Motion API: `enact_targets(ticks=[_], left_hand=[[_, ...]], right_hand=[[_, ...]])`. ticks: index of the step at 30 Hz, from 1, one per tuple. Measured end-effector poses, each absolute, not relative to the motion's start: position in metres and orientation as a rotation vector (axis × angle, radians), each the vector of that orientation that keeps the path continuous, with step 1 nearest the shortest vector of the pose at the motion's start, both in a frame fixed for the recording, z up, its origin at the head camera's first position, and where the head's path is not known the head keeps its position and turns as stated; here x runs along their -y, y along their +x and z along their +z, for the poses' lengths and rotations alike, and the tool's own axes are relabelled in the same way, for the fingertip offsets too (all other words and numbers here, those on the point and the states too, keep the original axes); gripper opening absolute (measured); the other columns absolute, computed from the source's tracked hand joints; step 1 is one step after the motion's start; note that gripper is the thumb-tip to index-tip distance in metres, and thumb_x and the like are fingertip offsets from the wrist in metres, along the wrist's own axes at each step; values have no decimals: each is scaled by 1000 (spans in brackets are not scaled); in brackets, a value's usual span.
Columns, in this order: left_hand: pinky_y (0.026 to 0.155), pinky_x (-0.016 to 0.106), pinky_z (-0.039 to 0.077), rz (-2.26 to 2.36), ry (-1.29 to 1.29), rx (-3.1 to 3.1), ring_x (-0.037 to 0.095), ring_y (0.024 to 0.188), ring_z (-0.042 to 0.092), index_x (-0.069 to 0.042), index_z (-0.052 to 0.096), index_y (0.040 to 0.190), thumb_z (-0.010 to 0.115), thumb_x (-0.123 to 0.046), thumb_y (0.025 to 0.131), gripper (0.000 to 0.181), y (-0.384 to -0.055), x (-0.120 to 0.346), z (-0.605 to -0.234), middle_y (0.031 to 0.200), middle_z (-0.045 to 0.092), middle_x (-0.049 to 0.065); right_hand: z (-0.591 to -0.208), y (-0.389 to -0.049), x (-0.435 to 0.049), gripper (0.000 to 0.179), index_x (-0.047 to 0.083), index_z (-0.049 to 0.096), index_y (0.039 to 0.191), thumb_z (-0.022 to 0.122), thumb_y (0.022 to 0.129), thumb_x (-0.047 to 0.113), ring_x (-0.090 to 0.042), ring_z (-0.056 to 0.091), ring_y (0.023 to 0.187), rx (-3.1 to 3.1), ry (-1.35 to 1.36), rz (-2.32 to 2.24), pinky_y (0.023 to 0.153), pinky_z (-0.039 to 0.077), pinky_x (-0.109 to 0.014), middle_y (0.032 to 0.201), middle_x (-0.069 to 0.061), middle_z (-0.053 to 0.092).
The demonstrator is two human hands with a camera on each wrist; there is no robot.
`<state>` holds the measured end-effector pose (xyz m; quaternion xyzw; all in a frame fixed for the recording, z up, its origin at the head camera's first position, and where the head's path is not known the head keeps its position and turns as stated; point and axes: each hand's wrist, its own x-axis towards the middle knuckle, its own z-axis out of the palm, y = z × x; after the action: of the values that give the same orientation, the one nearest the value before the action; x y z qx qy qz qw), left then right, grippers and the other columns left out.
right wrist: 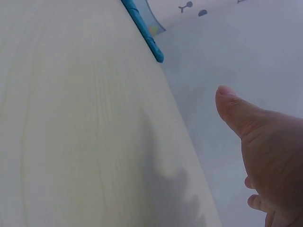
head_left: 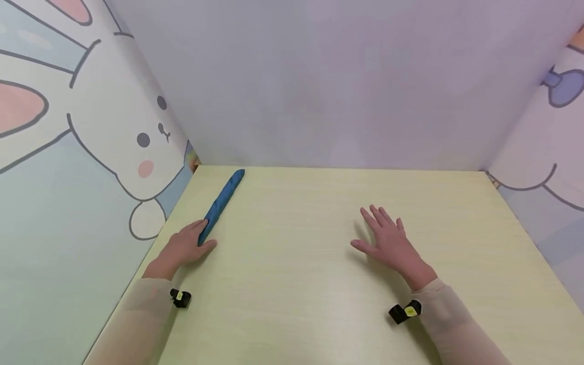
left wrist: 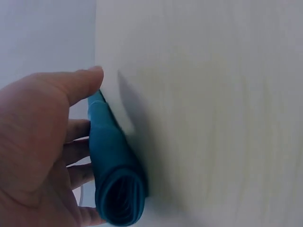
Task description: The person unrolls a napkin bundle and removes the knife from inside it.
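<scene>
A thin blue roll (head_left: pixel 223 200), perhaps of cloth or plastic sheet, lies slantwise on the left part of the table. At its near end is my left hand (head_left: pixel 184 247), with the fingers along the roll's left side and the thumb held apart on the right. The left wrist view shows the coiled open end of the blue roll (left wrist: pixel 118 189) beside the fingers, which touch its side; the fingertips are partly hidden behind it. My right hand (head_left: pixel 388 244) hovers above the table's right half, fingers spread and nothing in them. In the right wrist view its thumb (right wrist: pixel 236 109) points away from the table.
A pale wood-grain table (head_left: pixel 292 304) spans the view. Behind it rises a plain light wall (head_left: pixel 319 86). Panels with cartoon rabbits stand at the left (head_left: pixel 114 111) and the right (head_left: pixel 547 152). Each wrist carries a small black camera.
</scene>
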<state>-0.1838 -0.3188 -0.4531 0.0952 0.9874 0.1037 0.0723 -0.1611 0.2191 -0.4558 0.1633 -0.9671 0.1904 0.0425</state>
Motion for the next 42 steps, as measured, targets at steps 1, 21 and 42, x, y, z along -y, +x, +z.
enact_targets(ticks=[1, 21, 42], left_hand=[[101, 63, 30, 324, 301, -2965, 48, 134, 30, 3, 30, 149, 55, -49, 94, 79, -183, 318, -453, 148, 32, 27], [107, 55, 29, 457, 545, -2893, 41, 136, 33, -4, 35, 149, 50, -47, 98, 68, -165, 293, -449, 149, 37, 20], [108, 54, 29, 474, 711, -2811, 38, 139, 29, -8, 32, 151, 52, -30, 100, 59, -155, 258, -452, 152, 34, 14]], right_hand=[[-456, -161, -219, 93, 17, 22, 155, 56, 84, 68, -40, 13, 144, 2961, 499, 583, 101, 10, -73, 156, -19, 21], [-458, -165, -210, 94, 15, 23, 154, 54, 84, 70, -39, 14, 144, 2979, 553, 595, 102, 10, -73, 157, -18, 20], [-451, -177, -189, 95, 16, 24, 154, 50, 84, 73, -36, 14, 144, 3000, 620, 563, 104, 11, -71, 157, -16, 21]])
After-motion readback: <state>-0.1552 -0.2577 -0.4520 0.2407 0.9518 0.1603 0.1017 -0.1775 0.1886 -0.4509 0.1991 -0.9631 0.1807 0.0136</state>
